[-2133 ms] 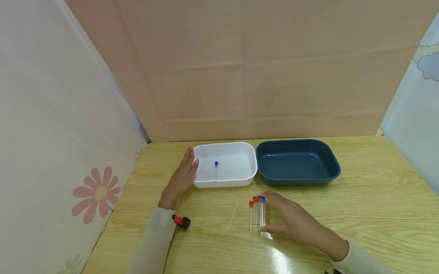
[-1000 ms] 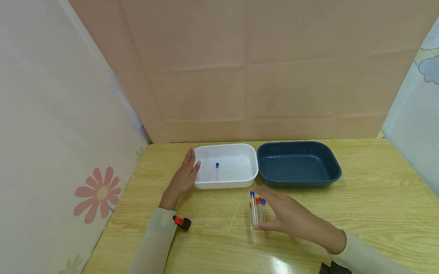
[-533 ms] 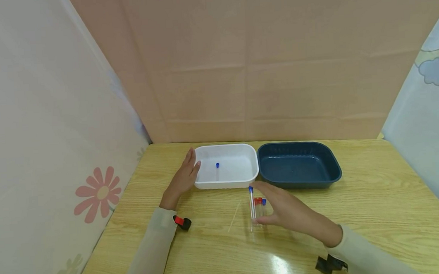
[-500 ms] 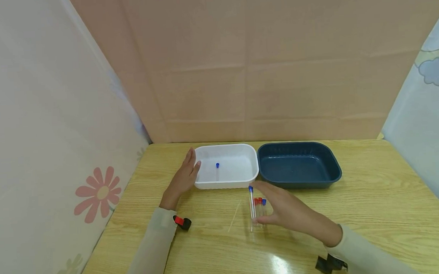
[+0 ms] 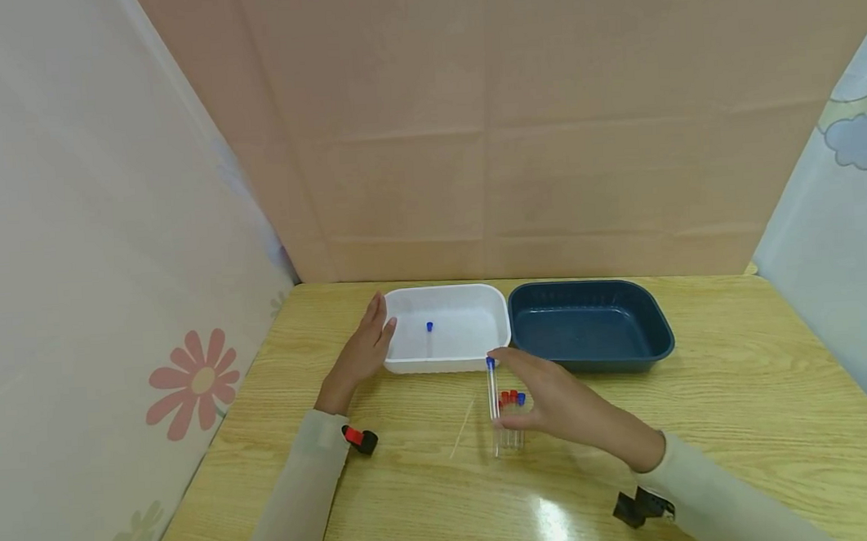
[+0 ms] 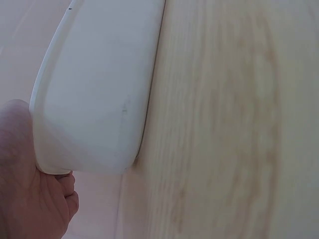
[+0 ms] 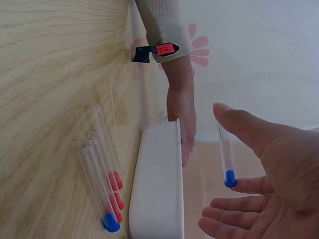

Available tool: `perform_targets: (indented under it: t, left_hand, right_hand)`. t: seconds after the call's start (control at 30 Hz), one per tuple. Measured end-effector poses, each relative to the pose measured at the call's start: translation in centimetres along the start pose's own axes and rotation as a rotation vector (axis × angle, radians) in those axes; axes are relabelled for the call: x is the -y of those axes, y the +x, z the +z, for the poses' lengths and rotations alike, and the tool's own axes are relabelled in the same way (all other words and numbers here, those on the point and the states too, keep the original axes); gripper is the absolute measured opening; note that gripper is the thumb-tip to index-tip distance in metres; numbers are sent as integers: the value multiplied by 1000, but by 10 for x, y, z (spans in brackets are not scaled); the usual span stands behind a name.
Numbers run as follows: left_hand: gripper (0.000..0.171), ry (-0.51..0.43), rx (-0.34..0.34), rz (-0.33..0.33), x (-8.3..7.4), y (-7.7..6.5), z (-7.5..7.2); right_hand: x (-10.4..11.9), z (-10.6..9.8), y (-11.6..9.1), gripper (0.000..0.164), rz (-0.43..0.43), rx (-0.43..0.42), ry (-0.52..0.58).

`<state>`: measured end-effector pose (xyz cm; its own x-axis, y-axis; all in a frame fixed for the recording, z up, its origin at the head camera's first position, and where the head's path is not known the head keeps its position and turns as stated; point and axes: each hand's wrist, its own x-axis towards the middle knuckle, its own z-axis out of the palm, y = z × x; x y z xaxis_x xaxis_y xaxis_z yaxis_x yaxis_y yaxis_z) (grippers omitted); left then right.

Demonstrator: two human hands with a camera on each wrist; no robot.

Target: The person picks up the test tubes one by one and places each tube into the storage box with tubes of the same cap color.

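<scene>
My right hand pinches a clear test tube with a blue cap lengthwise. The thumb presses its bottom end and a finger touches the cap, while the other fingers stay apart from it. Below it, several capped test tubes lie side by side on the table, with red caps and one blue-capped tube. My left hand holds the left end of the white tray, thumb at the rim and fingers against the outside. Inside that tray lies one blue-capped test tube.
A dark blue tray stands right beside the white tray. Both are near the back of the wooden table, in front of a tan backdrop. A thin pale line shows on the tabletop left of the tubes.
My right hand has picked a blue-capped tube up from the group and moved it up and left toward the white tray's front rim. The left hand has stayed at the tray.
</scene>
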<state>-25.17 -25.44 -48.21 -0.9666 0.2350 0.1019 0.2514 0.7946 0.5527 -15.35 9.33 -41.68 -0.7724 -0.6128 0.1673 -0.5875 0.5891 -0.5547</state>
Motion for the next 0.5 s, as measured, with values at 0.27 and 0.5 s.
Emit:
perform_targets:
  t: [0.27,0.5]
  left_hand:
    - [72,0,2,-4,-1,0,0]
    - [70,3,-2,-2,-1,-1,0]
  right_hand:
    - [1,-2,10,91,-10,-10,-31]
    - [0,-2,15,93,-5,6,-30]
